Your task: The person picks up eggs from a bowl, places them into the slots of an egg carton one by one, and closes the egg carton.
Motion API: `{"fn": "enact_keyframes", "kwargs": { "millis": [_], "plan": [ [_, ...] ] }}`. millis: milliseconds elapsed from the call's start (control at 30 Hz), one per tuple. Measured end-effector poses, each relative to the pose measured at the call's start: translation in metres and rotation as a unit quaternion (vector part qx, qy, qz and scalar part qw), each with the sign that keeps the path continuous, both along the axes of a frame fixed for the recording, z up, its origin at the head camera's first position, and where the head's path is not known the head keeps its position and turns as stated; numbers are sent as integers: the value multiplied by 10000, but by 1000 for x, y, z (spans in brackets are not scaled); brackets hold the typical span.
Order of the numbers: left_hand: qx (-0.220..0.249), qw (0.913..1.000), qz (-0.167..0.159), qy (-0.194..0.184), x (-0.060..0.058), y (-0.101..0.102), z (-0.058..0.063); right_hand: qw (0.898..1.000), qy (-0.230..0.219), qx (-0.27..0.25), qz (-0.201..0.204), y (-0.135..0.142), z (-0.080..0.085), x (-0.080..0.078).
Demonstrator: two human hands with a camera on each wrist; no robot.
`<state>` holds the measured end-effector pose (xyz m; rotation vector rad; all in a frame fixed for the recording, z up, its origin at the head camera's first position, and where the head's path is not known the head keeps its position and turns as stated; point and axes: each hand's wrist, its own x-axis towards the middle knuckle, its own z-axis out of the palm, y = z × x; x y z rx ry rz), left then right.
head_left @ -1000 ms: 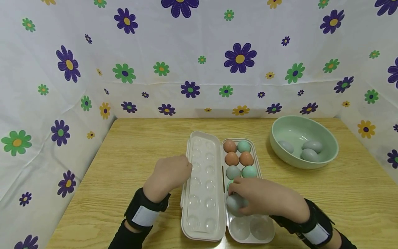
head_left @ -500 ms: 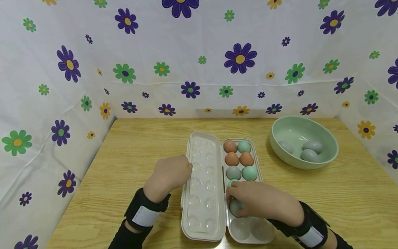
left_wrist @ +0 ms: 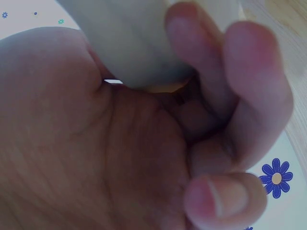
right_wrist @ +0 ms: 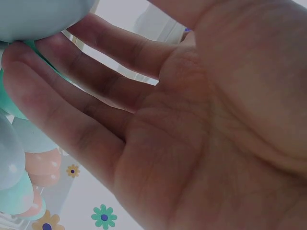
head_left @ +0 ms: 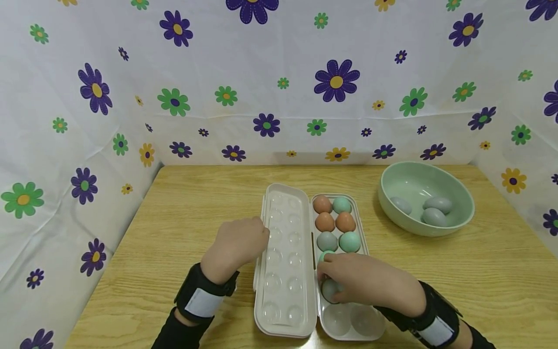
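An egg carton lies open on the table, its pale lid [head_left: 284, 269] to the left and its egg tray [head_left: 350, 334] to the right. My left hand [head_left: 237, 245] grips the lid's left edge; in the left wrist view, curled fingers [left_wrist: 254, 72] surround part of the pale plastic. Over the tray, my right hand [head_left: 370, 278] holds a grey-blue egg [head_left: 330, 291] low in a left-column cup. The right wrist view has this egg [right_wrist: 43, 17] against the fingertips. Just behind it a mint egg [head_left: 327, 256] is partly hidden. Cups under the right hand are hidden.
Brown, mint and grey eggs [head_left: 345, 222] fill the tray's far rows. Two bare cups [head_left: 366, 320] are at its near end. A light green bowl [head_left: 392, 213] with three grey-blue eggs [head_left: 435, 217] stands at the back right. A flowered cloth [head_left: 244, 77] hangs behind the table.
My right hand has lowered the grey-blue egg slightly toward the tray, then stayed nearly still over the last half second. The left hand keeps its place on the lid.
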<state>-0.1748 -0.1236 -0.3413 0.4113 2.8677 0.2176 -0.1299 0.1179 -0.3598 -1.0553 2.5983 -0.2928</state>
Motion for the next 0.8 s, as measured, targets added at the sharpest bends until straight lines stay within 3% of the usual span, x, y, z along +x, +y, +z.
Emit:
{"fn": "enact_keyframes", "kwargs": {
  "millis": [800],
  "plan": [
    [32,9998,96,-176,1,-1,2,9999,-153,-74,13,-1,1,-1]
  ]
}}
